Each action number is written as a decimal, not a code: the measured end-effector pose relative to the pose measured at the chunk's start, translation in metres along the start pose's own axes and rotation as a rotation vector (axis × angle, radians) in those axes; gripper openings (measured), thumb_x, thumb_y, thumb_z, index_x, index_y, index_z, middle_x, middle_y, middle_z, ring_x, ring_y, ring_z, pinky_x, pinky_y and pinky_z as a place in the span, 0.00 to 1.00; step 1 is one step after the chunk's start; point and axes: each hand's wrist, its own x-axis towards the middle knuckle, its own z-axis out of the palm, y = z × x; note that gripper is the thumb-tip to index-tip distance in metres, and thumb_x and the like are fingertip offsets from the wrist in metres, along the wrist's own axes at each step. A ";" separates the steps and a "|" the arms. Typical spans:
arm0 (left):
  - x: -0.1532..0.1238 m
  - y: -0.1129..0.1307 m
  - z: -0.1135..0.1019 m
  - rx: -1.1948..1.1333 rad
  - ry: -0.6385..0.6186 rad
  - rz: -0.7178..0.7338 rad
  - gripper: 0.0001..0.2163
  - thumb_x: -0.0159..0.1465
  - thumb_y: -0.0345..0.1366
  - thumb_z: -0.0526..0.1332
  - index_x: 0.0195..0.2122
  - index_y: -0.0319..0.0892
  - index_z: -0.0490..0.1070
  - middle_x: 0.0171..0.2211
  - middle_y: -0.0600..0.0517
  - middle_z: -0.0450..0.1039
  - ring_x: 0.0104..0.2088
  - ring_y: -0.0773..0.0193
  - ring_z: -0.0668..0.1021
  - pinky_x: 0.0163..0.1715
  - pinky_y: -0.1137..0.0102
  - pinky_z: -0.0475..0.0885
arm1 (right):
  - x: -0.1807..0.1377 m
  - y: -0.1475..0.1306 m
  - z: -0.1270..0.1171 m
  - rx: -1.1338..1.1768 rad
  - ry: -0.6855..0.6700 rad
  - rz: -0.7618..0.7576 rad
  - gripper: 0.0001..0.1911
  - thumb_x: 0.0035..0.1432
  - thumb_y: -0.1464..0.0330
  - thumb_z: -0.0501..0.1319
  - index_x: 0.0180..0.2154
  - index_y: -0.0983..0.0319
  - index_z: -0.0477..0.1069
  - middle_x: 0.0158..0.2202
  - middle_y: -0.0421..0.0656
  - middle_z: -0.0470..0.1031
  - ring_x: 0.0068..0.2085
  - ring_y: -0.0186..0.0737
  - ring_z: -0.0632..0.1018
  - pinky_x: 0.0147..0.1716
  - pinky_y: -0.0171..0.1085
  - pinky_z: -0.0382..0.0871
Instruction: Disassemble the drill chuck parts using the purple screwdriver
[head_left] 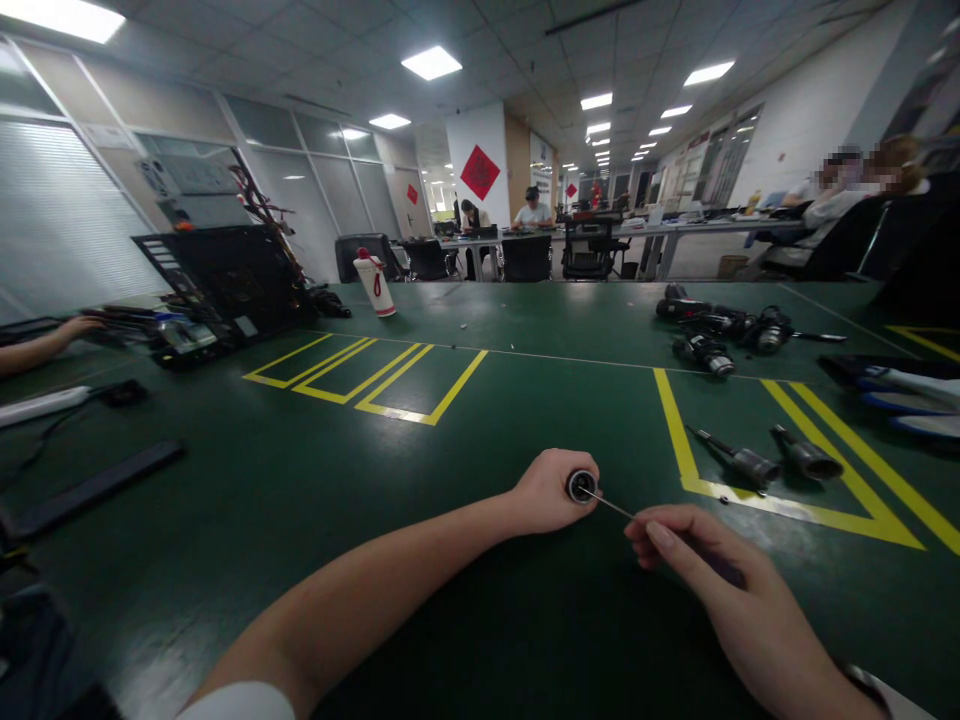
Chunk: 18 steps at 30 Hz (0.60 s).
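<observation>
My left hand (551,488) is wrapped round a dark cylindrical part (574,484), whose round, metal-rimmed open end faces me and to the right. My right hand (697,555) grips a thin screwdriver (611,505) with a dark handle mostly hidden in the palm. The slim shaft points up and left, and its tip reaches into the part's round opening; how deep it goes I cannot tell. To the right, two metal cup-ended parts with shafts, a left one (754,466) and a right one (814,458), lie within yellow tape lines.
The green table (360,480) carries yellow tape outlines (397,412). Several black cylindrical tools (705,352) lie at the back right. A white bottle (375,285) stands at the back, near a black frame (232,280). Another person's hand (79,328) rests at the far left.
</observation>
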 end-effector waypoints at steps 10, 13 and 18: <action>-0.001 -0.001 -0.001 0.179 -0.047 0.089 0.05 0.57 0.34 0.62 0.30 0.40 0.67 0.29 0.55 0.72 0.32 0.67 0.74 0.41 0.69 0.65 | -0.001 -0.007 0.000 -0.148 -0.007 -0.070 0.14 0.56 0.57 0.56 0.30 0.59 0.73 0.30 0.43 0.77 0.33 0.43 0.78 0.32 0.39 0.72; 0.000 -0.002 0.000 0.121 -0.027 0.076 0.06 0.57 0.36 0.62 0.29 0.39 0.67 0.28 0.55 0.71 0.30 0.69 0.73 0.38 0.71 0.66 | 0.000 -0.005 0.000 -0.069 -0.011 -0.035 0.13 0.56 0.57 0.57 0.33 0.58 0.74 0.33 0.44 0.78 0.35 0.43 0.78 0.34 0.40 0.73; 0.000 -0.002 0.000 0.055 -0.018 0.070 0.07 0.57 0.36 0.62 0.28 0.39 0.66 0.27 0.56 0.70 0.28 0.70 0.73 0.36 0.73 0.67 | -0.003 -0.005 -0.001 -0.048 -0.002 -0.035 0.13 0.55 0.56 0.58 0.33 0.58 0.75 0.33 0.44 0.78 0.35 0.44 0.77 0.34 0.41 0.72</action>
